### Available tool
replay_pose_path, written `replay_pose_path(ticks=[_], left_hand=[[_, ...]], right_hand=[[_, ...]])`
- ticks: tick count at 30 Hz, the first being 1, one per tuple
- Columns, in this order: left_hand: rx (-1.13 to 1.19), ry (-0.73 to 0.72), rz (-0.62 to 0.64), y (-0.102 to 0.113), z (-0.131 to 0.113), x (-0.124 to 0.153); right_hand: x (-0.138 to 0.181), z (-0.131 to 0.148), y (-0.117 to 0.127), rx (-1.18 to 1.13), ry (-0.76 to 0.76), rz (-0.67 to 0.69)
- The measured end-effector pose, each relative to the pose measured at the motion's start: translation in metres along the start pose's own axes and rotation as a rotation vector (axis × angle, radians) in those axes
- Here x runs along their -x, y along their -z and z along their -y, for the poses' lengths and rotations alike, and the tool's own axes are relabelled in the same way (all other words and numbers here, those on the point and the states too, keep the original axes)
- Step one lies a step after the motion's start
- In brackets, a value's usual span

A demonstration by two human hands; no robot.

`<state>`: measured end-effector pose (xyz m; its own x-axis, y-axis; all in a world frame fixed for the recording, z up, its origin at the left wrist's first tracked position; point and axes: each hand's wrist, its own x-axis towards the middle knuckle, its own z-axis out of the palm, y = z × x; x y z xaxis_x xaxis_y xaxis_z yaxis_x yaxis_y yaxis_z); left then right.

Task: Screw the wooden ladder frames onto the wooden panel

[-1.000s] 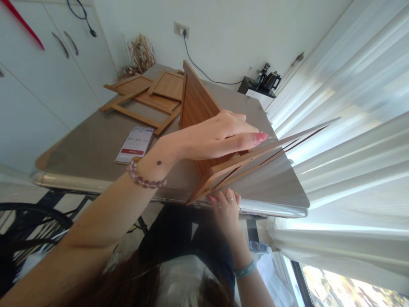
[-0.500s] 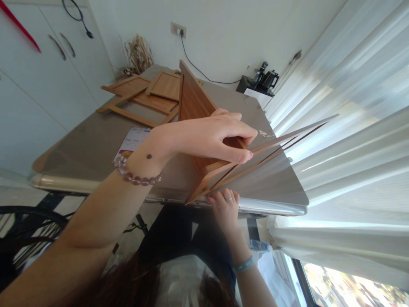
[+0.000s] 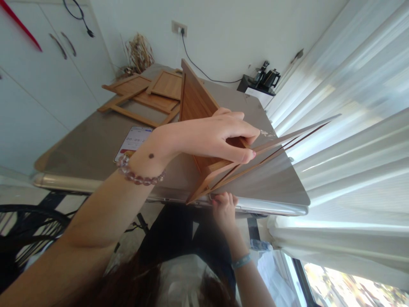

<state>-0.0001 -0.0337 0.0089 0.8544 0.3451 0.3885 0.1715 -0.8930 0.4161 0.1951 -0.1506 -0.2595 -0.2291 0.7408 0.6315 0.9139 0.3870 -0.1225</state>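
My left hand (image 3: 223, 138) reaches across and grips the top edges of two wooden panels that meet at an angle, thumb on one side and fingers over the other. One panel (image 3: 196, 102) stands upright and leans back on the left. The other panel (image 3: 265, 149) extends to the right, seen nearly edge-on. Low at their near corner, by the table's front edge, my right hand (image 3: 225, 209) is closed with its fingers curled. Something small and thin seems to be at its fingertips, too small to name.
On the grey table (image 3: 255, 187) lie several loose wooden panels (image 3: 166, 85) and an open wooden frame (image 3: 134, 116). A phone (image 3: 132, 143) showing a timer rests left of my wrist. A kettle (image 3: 271, 79) stands behind the table; a white curtain (image 3: 351, 170) hangs at the right.
The fingers of my right hand have curled tighter and shifted slightly right along the table edge. My left hand keeps its grip, and the panels stay in place.
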Motion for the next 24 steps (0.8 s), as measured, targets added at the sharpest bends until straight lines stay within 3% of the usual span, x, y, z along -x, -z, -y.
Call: replay_pose_path(ticks=[11, 24], left_hand=[[0.0, -0.003, -0.002, -0.001, 0.002, -0.001], [0.04, -0.007, -0.008, 0.0, 0.001, 0.0]], right_hand=[[0.002, 0.004, 0.007, -0.006, 0.019, -0.078], [0.0, 0.035, 0.017, 0.074, -0.223, -0.009]])
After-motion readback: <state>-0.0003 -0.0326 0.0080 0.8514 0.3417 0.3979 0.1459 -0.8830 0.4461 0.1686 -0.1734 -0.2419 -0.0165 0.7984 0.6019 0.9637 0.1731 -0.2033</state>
